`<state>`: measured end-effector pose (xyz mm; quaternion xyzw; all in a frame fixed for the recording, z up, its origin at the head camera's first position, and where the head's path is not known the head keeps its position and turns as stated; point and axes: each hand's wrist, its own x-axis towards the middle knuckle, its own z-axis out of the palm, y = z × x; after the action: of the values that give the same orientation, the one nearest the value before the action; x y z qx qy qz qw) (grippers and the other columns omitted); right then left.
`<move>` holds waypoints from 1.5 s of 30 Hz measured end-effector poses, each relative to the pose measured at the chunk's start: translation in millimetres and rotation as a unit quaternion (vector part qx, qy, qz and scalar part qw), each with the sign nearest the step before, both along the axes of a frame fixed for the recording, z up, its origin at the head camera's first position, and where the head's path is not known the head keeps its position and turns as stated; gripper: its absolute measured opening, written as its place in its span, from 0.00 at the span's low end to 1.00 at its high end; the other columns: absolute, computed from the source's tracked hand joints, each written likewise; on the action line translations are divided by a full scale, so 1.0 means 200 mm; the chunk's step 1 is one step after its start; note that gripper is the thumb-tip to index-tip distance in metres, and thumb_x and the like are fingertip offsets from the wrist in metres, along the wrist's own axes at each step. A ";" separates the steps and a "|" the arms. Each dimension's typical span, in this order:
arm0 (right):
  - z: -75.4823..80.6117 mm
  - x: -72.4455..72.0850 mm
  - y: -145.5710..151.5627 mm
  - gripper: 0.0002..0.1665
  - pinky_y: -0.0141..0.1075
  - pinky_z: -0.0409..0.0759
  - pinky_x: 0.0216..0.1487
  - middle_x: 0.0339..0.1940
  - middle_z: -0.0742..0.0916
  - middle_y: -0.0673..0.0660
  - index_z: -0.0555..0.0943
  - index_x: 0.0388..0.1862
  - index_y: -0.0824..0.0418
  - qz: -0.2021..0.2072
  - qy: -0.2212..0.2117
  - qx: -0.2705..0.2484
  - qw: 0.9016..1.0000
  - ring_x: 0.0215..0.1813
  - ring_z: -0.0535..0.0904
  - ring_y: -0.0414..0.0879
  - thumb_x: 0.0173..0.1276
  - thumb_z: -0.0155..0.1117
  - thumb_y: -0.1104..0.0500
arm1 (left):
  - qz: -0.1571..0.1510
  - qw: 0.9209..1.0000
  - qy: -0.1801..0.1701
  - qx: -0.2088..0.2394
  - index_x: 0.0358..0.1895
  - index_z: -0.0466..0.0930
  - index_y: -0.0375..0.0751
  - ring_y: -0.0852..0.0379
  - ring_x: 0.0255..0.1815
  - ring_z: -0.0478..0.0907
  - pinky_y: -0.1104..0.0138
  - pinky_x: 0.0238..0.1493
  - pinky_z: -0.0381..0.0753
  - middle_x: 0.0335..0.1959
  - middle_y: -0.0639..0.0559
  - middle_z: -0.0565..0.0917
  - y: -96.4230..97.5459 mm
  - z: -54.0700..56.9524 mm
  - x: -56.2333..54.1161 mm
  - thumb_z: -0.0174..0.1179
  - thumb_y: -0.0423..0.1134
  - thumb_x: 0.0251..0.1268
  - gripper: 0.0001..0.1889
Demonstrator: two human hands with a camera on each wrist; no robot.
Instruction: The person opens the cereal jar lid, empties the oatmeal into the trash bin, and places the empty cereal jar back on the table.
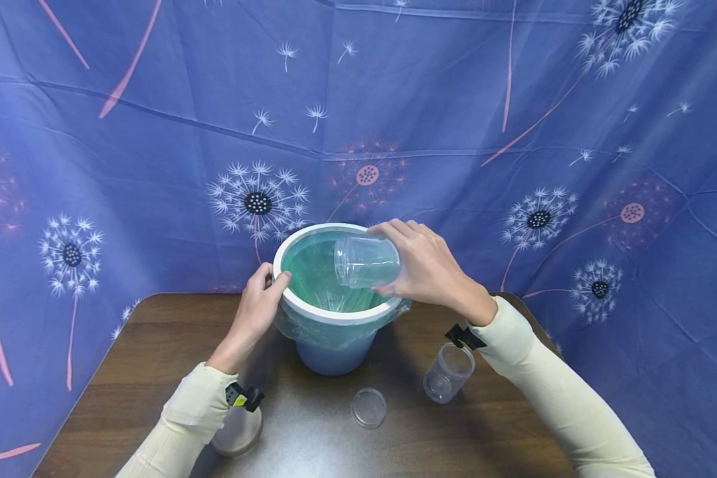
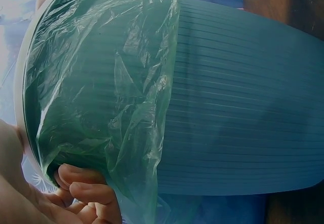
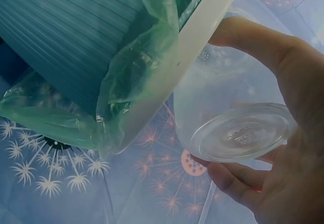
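Note:
A blue ribbed trash bin with a white rim stands at the back of the table. It is lined with a green see-through bag, folded over the outside. My left hand grips the rim at its left side, thumb on top and fingers curled beneath. Over the bin's mouth, my right hand holds a clear plastic jar tipped on its side, its mouth toward the left. In the right wrist view the round base of the jar faces the camera. No contents can be made out in it.
A second clear jar sits on the brown table under the right forearm. A clear round lid lies in front of the bin. Partly under the left wrist is a greyish round object. A blue dandelion-print cloth hangs behind.

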<state>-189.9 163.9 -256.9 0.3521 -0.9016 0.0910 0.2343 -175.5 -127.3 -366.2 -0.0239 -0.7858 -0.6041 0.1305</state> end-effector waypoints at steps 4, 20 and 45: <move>-0.01 0.01 0.01 0.56 0.57 0.82 0.56 0.60 0.87 0.55 0.79 0.69 0.53 0.005 -0.011 -0.031 0.999 0.57 0.82 0.57 0.38 0.93 0.43 | 0.001 1.000 -0.003 -0.001 0.40 0.72 0.41 0.51 0.39 0.71 0.62 0.44 0.68 0.30 0.52 0.73 0.00 0.00 0.00 0.55 0.45 0.81 0.12; -0.09 0.11 0.05 0.57 0.52 0.84 0.55 0.65 0.86 0.54 0.77 0.69 0.55 0.006 -0.036 -0.170 0.985 0.60 0.85 0.53 0.40 0.94 0.42 | 0.002 1.000 0.003 -0.004 0.37 0.69 0.42 0.53 0.34 0.67 0.62 0.38 0.65 0.26 0.56 0.67 0.00 -0.01 0.00 0.55 0.45 0.80 0.12; -0.22 0.27 0.05 0.57 0.47 0.82 0.47 0.58 0.87 0.56 0.74 0.67 0.58 0.001 -0.025 -0.280 0.960 0.54 0.84 0.51 0.37 0.93 0.47 | -0.002 1.000 0.007 -0.005 0.39 0.70 0.41 0.53 0.36 0.70 0.62 0.40 0.67 0.26 0.55 0.71 0.00 0.00 -0.01 0.55 0.45 0.81 0.12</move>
<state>-136.8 173.7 -300.8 0.2711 -0.8452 0.3488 0.3007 -177.0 -127.3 -367.2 -0.0306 -0.7878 -0.6001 0.1351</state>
